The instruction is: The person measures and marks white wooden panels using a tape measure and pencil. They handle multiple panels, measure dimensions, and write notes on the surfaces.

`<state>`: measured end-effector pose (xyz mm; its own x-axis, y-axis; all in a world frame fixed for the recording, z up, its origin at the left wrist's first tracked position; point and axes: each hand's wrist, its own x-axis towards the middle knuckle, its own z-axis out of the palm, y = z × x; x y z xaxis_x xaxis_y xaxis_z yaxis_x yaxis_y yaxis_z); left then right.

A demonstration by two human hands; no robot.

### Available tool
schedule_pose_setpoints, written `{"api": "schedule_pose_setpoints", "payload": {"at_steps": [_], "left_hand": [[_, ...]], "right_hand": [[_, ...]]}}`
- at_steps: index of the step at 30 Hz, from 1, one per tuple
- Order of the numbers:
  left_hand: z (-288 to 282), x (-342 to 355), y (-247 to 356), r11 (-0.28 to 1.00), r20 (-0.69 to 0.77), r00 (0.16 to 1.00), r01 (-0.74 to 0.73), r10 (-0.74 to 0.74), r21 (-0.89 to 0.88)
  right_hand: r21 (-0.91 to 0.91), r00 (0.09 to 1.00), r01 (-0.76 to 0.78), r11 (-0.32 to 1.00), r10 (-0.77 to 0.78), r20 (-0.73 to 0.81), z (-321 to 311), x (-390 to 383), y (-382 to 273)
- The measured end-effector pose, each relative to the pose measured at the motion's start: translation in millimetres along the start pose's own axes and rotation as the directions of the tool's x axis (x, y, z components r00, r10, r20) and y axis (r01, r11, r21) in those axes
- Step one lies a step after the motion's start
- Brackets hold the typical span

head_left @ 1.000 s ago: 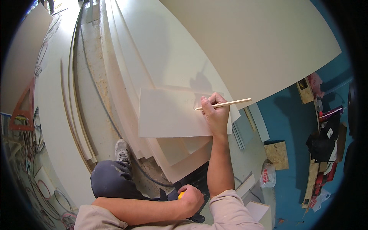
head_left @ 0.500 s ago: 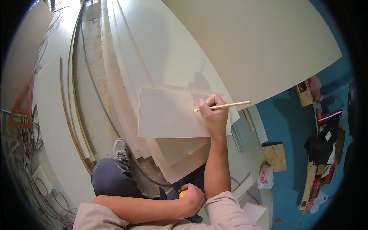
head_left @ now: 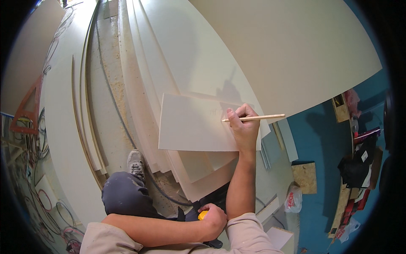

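My right hand [head_left: 245, 125] pinches a light wooden pencil [head_left: 270, 117], its tip at the face of a small off-white board [head_left: 190, 122]. Faint marks show on that board near the tip. The board lies on a stack of long pale panels [head_left: 203, 63], and the right hand rests over its right part. Held close to my body, my left hand [head_left: 215, 222] is closed round a yellow object [head_left: 202, 215], mostly hidden by the fingers. My left forearm crosses in front of me.
A big pale sheet [head_left: 292, 51] rises at the upper right. Long panels with brown edges [head_left: 86, 106] lie left, beside a dark cable [head_left: 113, 97] on the dusty floor. Tangled cables [head_left: 40, 186] and a red triangular frame [head_left: 27, 112] are far left; bags and boards line the right.
The whole view has shifted slightly, so the board and my hands appear a bit further right. The pencil lies a little flatter. Both hands keep their hold.
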<state>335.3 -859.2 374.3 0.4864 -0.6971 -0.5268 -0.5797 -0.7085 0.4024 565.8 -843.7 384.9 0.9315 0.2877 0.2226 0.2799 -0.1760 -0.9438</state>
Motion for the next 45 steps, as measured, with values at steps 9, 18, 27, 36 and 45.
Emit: {"api": "schedule_pose_setpoints", "payload": {"at_steps": [9,18,27,36,45], "left_hand": [[3.4,1.2,0.9,1.000,0.003,1.000,0.013,-0.013,0.008],[0.4,-2.3,0.0,1.000,0.023,1.000,0.011,-0.011,0.019],[7.6,6.5,3.4,0.999,0.009,0.999,0.038,-0.039,0.034],[2.1,4.4,2.6,0.999,0.016,1.000,0.023,-0.023,0.029],[3.9,2.8,2.8,0.999,0.030,0.999,0.038,-0.039,0.030]], "right_hand": [[0.004,0.999,0.047,0.999,-0.047,0.019,-2.9,-0.9,2.8],[0.026,0.999,0.044,0.999,-0.044,-0.013,0.6,-0.6,-2.2],[0.060,0.999,0.050,0.997,-0.050,-0.005,-2.0,-0.4,-4.2],[-0.023,0.991,0.086,0.996,-0.088,-0.097,-1.0,2.8,-1.8],[-0.143,0.989,0.074,0.987,-0.091,-0.116,1.0,4.3,-1.0]]}}
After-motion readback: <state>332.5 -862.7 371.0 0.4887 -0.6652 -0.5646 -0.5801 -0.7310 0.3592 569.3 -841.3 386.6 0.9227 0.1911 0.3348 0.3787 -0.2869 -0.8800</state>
